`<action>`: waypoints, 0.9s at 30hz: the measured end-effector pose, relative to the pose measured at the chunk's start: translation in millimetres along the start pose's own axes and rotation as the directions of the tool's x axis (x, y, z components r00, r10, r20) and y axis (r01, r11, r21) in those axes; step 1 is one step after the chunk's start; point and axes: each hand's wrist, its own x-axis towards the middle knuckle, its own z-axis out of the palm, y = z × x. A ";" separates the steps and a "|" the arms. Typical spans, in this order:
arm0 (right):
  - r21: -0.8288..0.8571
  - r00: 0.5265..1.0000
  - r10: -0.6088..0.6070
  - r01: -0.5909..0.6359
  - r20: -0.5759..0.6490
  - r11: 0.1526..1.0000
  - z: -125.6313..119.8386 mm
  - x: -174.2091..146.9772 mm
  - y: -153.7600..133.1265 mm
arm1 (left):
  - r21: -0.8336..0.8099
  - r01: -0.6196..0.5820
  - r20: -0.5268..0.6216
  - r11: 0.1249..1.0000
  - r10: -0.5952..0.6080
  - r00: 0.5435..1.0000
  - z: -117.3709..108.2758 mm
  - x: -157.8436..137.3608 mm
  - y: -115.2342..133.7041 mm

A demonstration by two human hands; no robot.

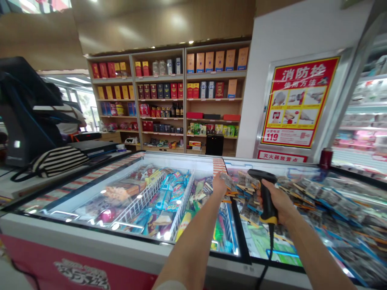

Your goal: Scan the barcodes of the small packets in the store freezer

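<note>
My right hand (280, 203) is wrapped round the handle of a black and yellow barcode scanner (267, 201), whose head points left. From its base a cable (270, 245) runs down past the freezer edge. My left hand (219, 184) reaches over the glass, its fingers closed on a small clear packet (229, 183) just left of the scanner. What is inside that packet is too small to make out. Many similar packets (317, 197) with orange and blue edges lie piled on the freezer's right half, under and beyond my right hand.
The glass-topped chest freezer (87, 237) holds bagged ice treats (172, 189) in white wire baskets (181, 209). At left stand a checkout screen (24, 108) and a striped pouch (60, 161). Shelves of boxed goods (160, 90) and a red poster (299, 102) are behind.
</note>
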 end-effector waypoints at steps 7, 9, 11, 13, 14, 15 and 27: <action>-0.005 1.000 0.017 -0.017 0.005 1.000 3.6 -1.0 0.0 | 0.313 -0.020 0.011 0.950 0.017 1.000 -13.0 7.5 -6.3; -0.018 1.000 0.013 -0.012 0.026 1.000 13.1 0.4 2.0 | 0.391 0.018 -0.045 0.920 0.000 0.999 -45.1 20.1 -15.5; -0.033 0.999 0.024 -0.023 0.039 0.999 24.0 2.6 4.3 | 0.462 0.063 -0.105 0.885 -0.015 0.994 -84.1 33.9 -27.6; -0.045 0.997 0.044 -0.042 0.058 0.998 35.4 5.5 6.4 | 0.521 0.101 -0.158 0.848 -0.020 0.987 -122.6 47.1 -40.8; -0.048 0.996 0.049 -0.045 0.073 0.998 40.9 7.2 7.3 | 0.545 0.117 -0.184 0.830 -0.017 0.983 -139.8 53.3 -47.2; -0.049 0.995 0.052 -0.048 0.087 0.998 46.4 8.9 8.0 | 0.566 0.124 -0.194 0.815 -0.014 0.981 -154.9 59.0 -53.1; -0.063 0.972 0.094 -0.083 0.217 0.995 87.2 13.7 14.9 | 0.640 0.054 -0.079 0.767 -0.005 0.997 -205.3 50.6 -67.2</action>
